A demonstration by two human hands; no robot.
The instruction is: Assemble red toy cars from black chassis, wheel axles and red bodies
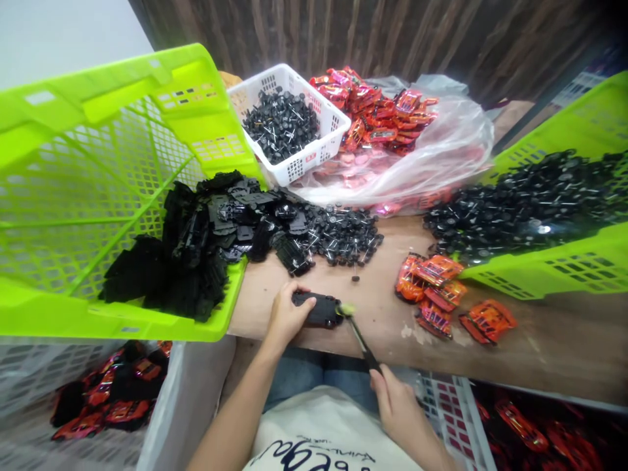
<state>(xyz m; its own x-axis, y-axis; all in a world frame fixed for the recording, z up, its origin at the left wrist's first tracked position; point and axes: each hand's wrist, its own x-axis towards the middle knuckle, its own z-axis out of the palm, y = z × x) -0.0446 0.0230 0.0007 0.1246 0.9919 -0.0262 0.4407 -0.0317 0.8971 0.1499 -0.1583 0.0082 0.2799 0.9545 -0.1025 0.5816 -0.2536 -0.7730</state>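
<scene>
Head view: the left hand (290,307) pinches the left end of a black car base (321,311), thumb on top, while the right hand (392,392) is closed around the handle of a small hammer (364,343). For good work, the base should probably be pinned flat against the table (383,288), the left fingers kept well back from the struck end, and the blows made short and square, since a slanting one could skid or crack the plastic. The base lies just right of the left hand, within its grip, and on the far left side of the right hand. The hammer's head is at the base's right end; blur hides whether they touch. A heap of wheel axles (343,235) lies beyond the base.
</scene>
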